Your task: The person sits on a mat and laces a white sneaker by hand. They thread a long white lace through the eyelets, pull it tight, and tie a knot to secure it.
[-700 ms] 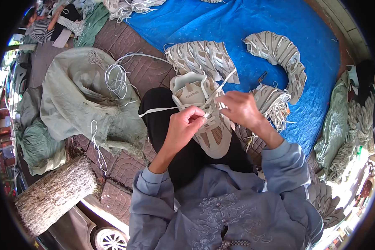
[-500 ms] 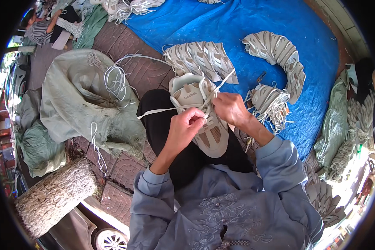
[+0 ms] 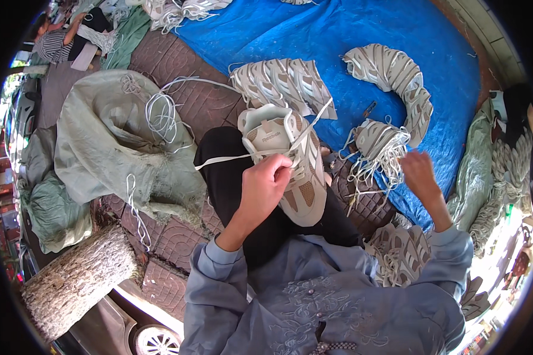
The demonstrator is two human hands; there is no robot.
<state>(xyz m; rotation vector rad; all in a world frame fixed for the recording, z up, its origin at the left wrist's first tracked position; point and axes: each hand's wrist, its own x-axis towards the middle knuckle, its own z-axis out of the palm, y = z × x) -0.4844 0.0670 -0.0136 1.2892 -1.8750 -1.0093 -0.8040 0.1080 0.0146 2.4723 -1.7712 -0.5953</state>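
Note:
A beige and white shoe upper (image 3: 302,200) rests on my dark-trousered knee, toe toward me. My left hand (image 3: 265,182) is closed over its lacing, thumb and finger pinched on the shoelace (image 3: 231,158). One lace end runs out to the left past that hand; the other end sticks up from the right row of eyelets. My right hand (image 3: 419,173) is away from the shoe, in the air at the right, beside a bundle of white laces (image 3: 389,165) hanging from a small stack of uppers. Motion blurs its fingers, and I cannot make out anything in them.
On the blue tarp (image 3: 302,35) lie a row of uppers (image 3: 281,86) and a curved stack of uppers (image 3: 413,83). A grey-green sack (image 3: 92,127) with loose laces sits left, above a rough stone block (image 3: 80,278). More uppers (image 3: 400,251) lie near my right elbow. Another person (image 3: 59,44) sits far left.
My right hand has let go of the lace at the shoe's right side and swung right, toward the lace bundle. My left hand stays pinched at the lacing.

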